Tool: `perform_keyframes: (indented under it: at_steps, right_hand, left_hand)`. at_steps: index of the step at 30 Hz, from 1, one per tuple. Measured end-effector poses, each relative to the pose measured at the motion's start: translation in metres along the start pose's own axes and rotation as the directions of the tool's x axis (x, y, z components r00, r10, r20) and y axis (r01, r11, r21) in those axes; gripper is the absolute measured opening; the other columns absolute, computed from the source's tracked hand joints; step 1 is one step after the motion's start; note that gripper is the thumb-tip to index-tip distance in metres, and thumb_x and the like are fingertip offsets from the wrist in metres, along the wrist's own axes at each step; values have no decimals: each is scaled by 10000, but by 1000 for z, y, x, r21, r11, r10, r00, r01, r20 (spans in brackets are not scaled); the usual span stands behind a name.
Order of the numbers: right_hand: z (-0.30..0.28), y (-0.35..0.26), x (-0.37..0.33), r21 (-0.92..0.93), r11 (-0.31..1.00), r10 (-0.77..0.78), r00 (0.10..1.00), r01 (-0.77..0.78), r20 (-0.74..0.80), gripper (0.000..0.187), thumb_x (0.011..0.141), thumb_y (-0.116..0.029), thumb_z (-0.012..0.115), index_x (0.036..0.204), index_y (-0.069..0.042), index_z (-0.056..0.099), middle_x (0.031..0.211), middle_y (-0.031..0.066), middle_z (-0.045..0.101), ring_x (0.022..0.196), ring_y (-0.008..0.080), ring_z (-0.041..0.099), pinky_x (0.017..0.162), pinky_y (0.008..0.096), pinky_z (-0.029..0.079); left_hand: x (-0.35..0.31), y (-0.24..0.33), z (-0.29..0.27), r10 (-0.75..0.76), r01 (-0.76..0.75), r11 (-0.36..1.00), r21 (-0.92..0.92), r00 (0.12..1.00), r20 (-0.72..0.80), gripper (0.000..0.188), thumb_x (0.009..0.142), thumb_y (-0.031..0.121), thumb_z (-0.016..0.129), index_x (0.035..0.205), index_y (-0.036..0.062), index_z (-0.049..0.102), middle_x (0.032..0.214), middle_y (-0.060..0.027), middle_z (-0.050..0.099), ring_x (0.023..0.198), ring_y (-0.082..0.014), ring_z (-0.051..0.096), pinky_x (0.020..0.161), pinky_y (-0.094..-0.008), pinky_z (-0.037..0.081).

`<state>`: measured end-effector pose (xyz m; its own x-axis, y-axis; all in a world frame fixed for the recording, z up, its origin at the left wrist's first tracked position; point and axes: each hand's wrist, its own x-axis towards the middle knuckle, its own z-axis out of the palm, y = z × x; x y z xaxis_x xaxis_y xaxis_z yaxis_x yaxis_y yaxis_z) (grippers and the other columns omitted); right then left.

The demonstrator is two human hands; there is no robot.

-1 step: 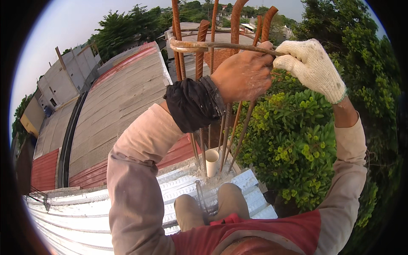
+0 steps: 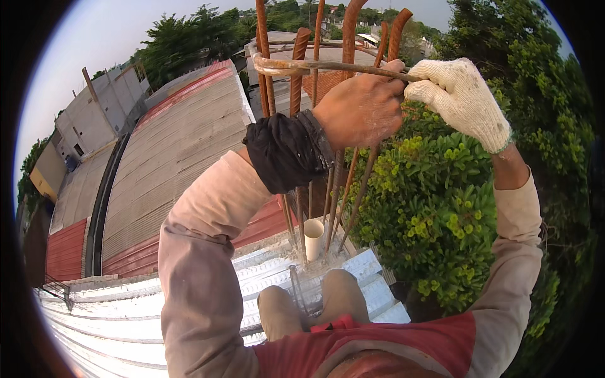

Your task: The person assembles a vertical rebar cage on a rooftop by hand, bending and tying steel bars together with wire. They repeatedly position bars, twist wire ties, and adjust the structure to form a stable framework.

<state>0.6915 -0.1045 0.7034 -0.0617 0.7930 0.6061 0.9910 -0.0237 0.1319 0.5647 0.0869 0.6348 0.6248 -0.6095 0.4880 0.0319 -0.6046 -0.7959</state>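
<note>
A thin steel rebar stirrup [image 2: 315, 65], rusty brown, loops around a cluster of upright rebars [image 2: 296, 82] at chest height. My bare left hand [image 2: 362, 108], with a black band at the wrist, crosses in front of the bars. Its fingers are closed around the stirrup's near side, though the palm side is hidden. In a white knitted glove, my right hand [image 2: 460, 101] pinches the same stirrup just to the right, close beside the left fingertips. Whatever part of the stirrup lies inside the glove cannot be seen.
A white plastic pipe [image 2: 313, 239] stands at the foot of the bars. Ribbed metal decking [image 2: 138, 315] lies below, around my knees [image 2: 343, 299]. Leafy trees [image 2: 441, 208] grow past the right edge. Corrugated roofs [image 2: 176, 151] spread out on the left.
</note>
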Motion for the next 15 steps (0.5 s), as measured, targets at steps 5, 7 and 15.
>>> perform_keyframes:
  at_steps: [5,7,15]
  right_hand:
    - [-2,-6,4,3,1000,15,999,-15,45,350,1017,-326,706,1116,1,777,945,224,747,907,403,728,813,481,550]
    - [-9,-15,8,-23,999,39,994,-37,97,347,1022,-322,696,1116,2,777,950,224,750,900,401,730,807,475,552]
    - [2,-17,-5,194,961,188,981,-195,56,330,1052,-276,661,1183,2,781,846,162,751,744,232,722,723,406,559]
  left_hand:
    - [0,11,-5,12,-11,1000,25,998,-61,177,847,264,698,830,128,809,885,6,726,1023,-203,679,1020,-364,535]
    - [2,13,-14,14,-14,1000,6,999,36,174,851,262,701,840,124,807,876,6,724,954,-207,694,1020,-368,537]
    - [-46,78,-68,-59,-34,957,-288,949,-309,248,924,250,758,711,133,708,726,11,647,711,-174,645,875,-389,538]
